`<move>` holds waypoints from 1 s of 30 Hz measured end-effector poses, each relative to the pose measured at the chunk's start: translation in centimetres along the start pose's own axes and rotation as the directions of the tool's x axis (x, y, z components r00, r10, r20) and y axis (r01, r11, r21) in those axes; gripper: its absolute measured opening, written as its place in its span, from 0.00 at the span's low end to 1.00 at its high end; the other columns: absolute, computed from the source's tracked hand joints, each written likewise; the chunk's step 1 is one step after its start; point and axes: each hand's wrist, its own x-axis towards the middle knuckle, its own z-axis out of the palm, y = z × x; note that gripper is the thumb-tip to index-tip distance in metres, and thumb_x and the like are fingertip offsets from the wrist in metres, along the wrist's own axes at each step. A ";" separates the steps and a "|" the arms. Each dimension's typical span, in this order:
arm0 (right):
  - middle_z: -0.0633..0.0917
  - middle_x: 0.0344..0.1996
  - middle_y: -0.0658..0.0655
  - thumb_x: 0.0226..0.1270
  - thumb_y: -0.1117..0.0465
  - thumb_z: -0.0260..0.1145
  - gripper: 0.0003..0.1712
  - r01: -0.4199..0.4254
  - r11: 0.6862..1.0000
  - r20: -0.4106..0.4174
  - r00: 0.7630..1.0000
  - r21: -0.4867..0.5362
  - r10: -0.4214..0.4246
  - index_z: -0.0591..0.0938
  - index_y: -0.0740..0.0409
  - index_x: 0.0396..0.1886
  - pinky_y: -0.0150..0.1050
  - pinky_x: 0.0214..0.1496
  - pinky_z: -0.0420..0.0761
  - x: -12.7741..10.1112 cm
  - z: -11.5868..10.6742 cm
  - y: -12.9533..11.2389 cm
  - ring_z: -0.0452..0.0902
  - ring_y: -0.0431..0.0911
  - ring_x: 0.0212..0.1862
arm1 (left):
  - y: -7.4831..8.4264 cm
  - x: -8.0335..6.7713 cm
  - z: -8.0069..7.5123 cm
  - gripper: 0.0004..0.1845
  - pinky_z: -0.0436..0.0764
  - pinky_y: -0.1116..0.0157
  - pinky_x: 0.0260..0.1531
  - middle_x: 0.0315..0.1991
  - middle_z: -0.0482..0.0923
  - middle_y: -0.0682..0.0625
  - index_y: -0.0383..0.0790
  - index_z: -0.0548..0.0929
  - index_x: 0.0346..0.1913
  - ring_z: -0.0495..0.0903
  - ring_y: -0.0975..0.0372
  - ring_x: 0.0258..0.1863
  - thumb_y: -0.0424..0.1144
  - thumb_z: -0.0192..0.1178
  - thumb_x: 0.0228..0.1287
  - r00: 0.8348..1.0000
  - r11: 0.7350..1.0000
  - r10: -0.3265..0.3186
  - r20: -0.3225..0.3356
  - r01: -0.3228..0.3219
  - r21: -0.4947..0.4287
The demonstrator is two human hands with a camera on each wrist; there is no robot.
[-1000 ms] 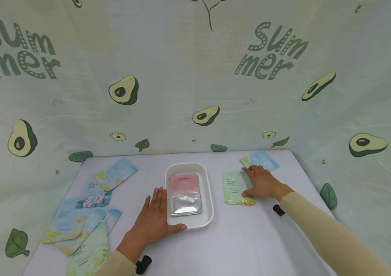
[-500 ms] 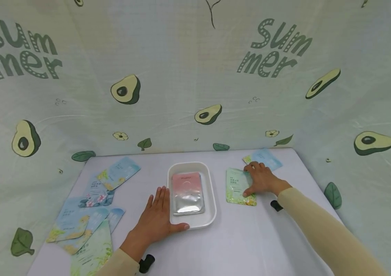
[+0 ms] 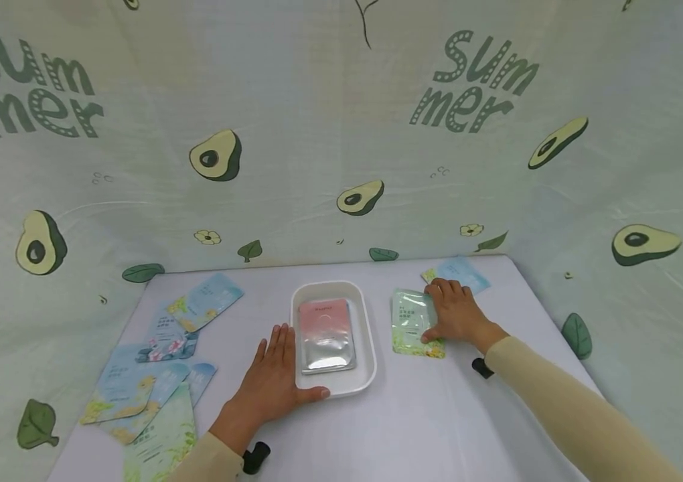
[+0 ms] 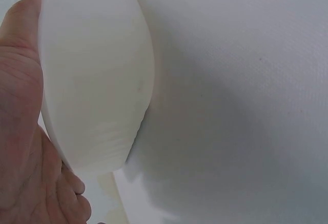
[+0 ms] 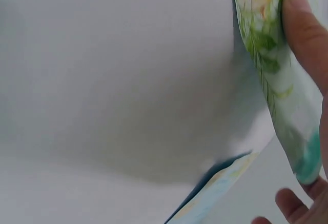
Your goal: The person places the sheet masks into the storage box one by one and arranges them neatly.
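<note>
Pale green, glossy sachet (image 3: 412,323) with yellow flowers, pinched under right hand (image 3: 454,314) fingers; left hand (image 3: 274,381) flat, fingers together, against white tray (image 3: 367,375).

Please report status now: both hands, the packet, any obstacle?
Left hand flat against white tray. Right hand pinching green packet, edge lifting. Blue packet just behind; nothing blocking.

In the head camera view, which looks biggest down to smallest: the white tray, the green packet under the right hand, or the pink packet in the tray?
1. White tray.
2. and 3. Green packet and pink packet look much alike; the right hand covers part of the green one, so no ranking.
</note>
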 end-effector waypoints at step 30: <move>0.88 0.43 0.60 0.73 0.65 0.71 0.47 0.057 0.896 -0.226 0.973 0.441 0.050 0.61 0.40 0.85 0.37 0.31 0.73 -1.4 -0.3 -4.4 0.68 0.41 0.25 | 0.0 0.0 0.1 0.76 0.54 0.40 0.81 0.84 0.46 0.30 0.25 0.46 0.83 0.45 0.40 0.85 0.84 0.61 0.52 1.000 0.999 -0.006 -0.013 0.005 -0.032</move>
